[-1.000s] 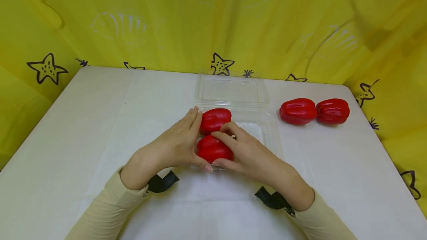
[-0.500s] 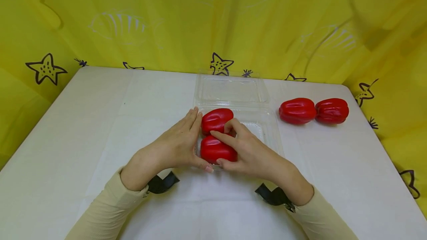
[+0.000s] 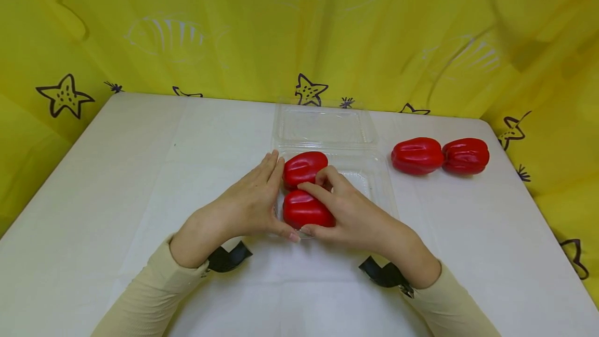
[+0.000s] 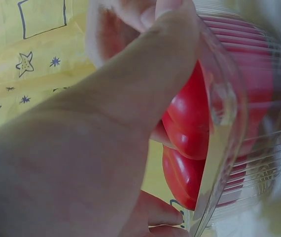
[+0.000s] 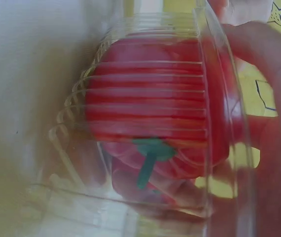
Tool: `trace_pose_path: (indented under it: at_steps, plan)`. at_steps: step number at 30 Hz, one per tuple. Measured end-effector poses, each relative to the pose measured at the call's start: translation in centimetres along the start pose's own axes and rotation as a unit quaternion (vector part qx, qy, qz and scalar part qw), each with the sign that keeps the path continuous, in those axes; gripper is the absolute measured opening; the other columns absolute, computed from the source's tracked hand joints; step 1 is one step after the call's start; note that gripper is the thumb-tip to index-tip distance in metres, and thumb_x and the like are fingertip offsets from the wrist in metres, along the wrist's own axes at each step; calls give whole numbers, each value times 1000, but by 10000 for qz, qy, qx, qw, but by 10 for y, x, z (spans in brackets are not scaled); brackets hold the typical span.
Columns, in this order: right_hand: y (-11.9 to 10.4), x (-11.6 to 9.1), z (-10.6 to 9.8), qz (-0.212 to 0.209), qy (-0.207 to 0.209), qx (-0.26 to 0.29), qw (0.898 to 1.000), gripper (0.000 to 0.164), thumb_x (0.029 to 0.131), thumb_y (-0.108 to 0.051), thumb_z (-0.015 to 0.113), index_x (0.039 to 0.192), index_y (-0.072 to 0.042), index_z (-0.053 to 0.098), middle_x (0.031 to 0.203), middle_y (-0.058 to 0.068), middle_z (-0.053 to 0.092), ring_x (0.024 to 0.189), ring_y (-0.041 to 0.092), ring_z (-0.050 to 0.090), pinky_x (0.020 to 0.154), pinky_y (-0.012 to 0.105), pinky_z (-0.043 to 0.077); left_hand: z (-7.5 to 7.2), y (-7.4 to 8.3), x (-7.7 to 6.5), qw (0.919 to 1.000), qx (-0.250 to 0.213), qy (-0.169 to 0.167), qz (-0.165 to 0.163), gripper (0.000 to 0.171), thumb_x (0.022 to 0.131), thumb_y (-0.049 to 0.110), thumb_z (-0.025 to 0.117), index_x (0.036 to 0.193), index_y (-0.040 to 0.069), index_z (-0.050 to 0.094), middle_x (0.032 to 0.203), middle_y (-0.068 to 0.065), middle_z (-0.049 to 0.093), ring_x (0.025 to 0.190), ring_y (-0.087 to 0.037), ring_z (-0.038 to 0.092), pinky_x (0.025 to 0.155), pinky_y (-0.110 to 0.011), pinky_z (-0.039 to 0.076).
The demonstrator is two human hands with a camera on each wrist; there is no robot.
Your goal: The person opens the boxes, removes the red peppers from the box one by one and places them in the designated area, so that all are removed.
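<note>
Two red bell peppers lie inside a clear plastic clamshell box (image 3: pixel 386 191), one behind the other at its left side. My right hand (image 3: pixel 355 215) grips the near bell pepper (image 3: pixel 306 209) from the right, thumb at its front and fingers bent over its back. Beyond it sits the far bell pepper (image 3: pixel 304 168), close against the near one. Along the box's left edge my left hand (image 3: pixel 245 204) rests with fingers straight and thumb at the front corner. Through the ribbed wall in the right wrist view, a green stem (image 5: pixel 150 158) shows.
Two more red bell peppers, a left one (image 3: pixel 418 156) and a right one (image 3: pixel 466 156), lie end to end right of the box. Its hinged lid (image 3: pixel 323 125) lies folded back behind it. A yellow curtain (image 3: pixel 252 30) borders the white table (image 3: pixel 140 181).
The near bell pepper has shifted slightly right with my right hand. The far one has turned or shifted a little to the right. My left hand has stayed in place.
</note>
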State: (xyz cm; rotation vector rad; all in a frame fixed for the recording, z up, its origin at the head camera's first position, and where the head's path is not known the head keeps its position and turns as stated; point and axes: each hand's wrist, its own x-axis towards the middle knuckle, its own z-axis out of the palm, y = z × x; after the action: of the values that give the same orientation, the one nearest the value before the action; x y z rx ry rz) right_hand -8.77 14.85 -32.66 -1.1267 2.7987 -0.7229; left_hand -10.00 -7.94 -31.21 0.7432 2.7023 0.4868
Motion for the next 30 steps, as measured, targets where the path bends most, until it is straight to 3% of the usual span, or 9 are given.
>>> trace_pose_path:
  at_steps: [7, 18, 23, 30]
  plan:
    - [4, 1, 0, 10, -38, 301, 9995, 70, 80, -37, 83, 140, -12, 55, 121, 6, 46, 116, 19, 48, 87, 30, 58, 0, -1, 0, 10000, -8, -4, 14, 135, 65, 67, 81, 156, -4, 13, 166, -22, 6, 154, -39, 6, 122, -49, 24]
    - [11, 0, -1, 26, 99, 404, 9991, 69, 78, -31, 81, 140, -14, 57, 120, 4, 45, 113, 20, 51, 85, 31, 58, 0, -1, 2, 10000, 8, 3, 41, 135, 64, 68, 81, 156, -5, 13, 166, -23, 6, 154, -39, 7, 123, -48, 23]
    - [11, -2, -5, 258, -41, 567, 9980, 63, 76, -29, 79, 134, -17, 57, 123, 2, 45, 113, 18, 53, 85, 31, 58, 0, 0, 2, 10000, 59, 14, 53, 136, 63, 68, 81, 156, -5, 14, 165, -23, 7, 154, -39, 7, 123, -49, 24]
    - [6, -2, -5, 288, -88, 385, 9988, 65, 79, -44, 82, 131, -17, 54, 124, -1, 45, 113, 14, 53, 88, 28, 57, 0, -1, 1, 10000, 36, 31, 41, 137, 63, 68, 81, 156, -5, 12, 165, -23, 6, 154, -39, 7, 123, -48, 23]
